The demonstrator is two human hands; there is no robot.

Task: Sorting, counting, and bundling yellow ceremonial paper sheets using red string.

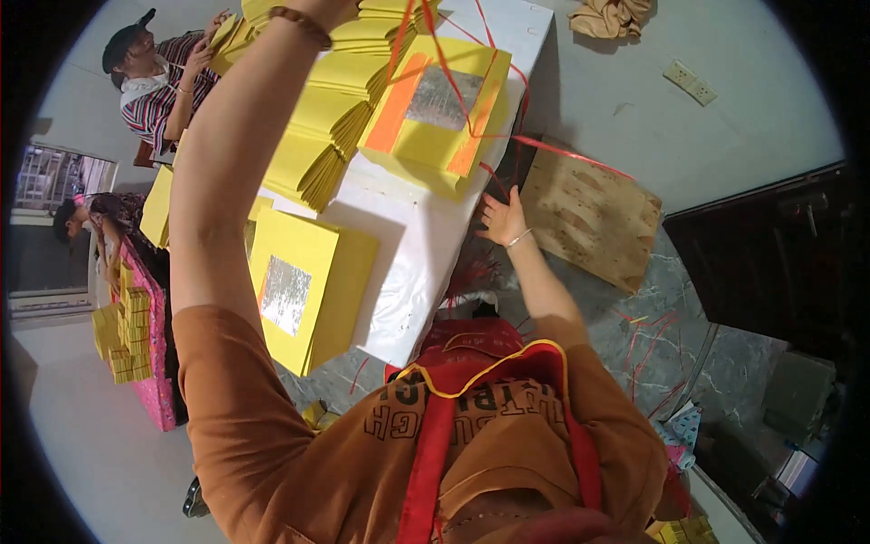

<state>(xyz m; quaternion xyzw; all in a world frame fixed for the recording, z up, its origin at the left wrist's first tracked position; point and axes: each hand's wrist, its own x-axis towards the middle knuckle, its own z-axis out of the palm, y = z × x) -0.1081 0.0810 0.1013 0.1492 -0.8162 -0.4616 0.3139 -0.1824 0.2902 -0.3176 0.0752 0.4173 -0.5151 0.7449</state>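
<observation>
A thick yellow paper stack [419, 161] with orange bands and a silver patch lies on the white table [412, 227]. Thin red plastic string [575, 156] crosses over its top and trails off to the right. My right hand [505, 220] is beside the table edge, fingers spread and open, close to a strand hanging there. My left arm stretches up past the stacks, and only part of my left hand [328, 7] shows at the top edge; its fingers are out of view. Another yellow stack [349, 295] with a silver patch stands at the near end of the table.
Fanned yellow paper bundles [317, 150] line the table's left side. A person [168, 86] in stripes handles yellow paper at the far left; another person [104, 222] bends over a pink-covered table [149, 385]. A wooden board [594, 218] and red string scraps [648, 344] are at the right.
</observation>
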